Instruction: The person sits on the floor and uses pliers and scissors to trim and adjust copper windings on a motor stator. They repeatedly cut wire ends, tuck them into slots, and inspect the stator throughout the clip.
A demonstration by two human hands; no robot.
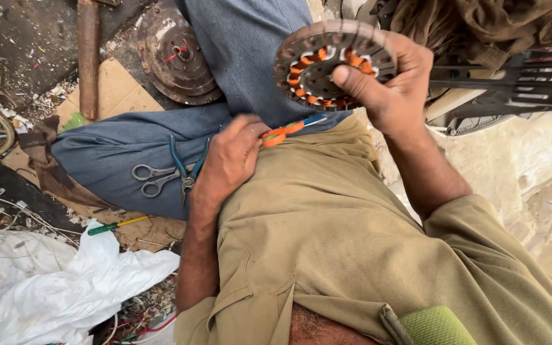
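Khaki shirt fabric [327, 217] fills the near part of the view, worn by the person whose two hands are at work; one green patch [436, 326] shows at its lower edge.

Above the shirt, the right hand [394, 83] holds one round motor winding [330, 64], a ring of metal teeth wrapped with copper-orange wire. The thumb presses on the ring's lower face and the fingers curl behind its rim, so this grip is closed firmly on the ring, which is lifted and tilted toward the camera.

Below and left of the ring, the left hand [231, 156] rests on the lap with its fingers bent over one orange-handled tool [285, 132], whose orange loop and blue tip poke out toward the ring. That grip is a loose curl touching the tool; whether it truly clasps it cannot be told.

Left of the left hand, on the blue trouser leg [122, 150], lie one pair of steel scissors [154, 180] and one pair of blue-handled pliers [186, 167], just beside each other. Further below the scissors, one green and yellow screwdriver [117, 224] lies on cardboard, next to crumpled white plastic sheet [52, 287].

Up and left of the ring sits one rusty round motor cover [177, 54], and one rusty bar [88, 57] stands left of it. One black slatted frame [525, 80] lies right of the ring.
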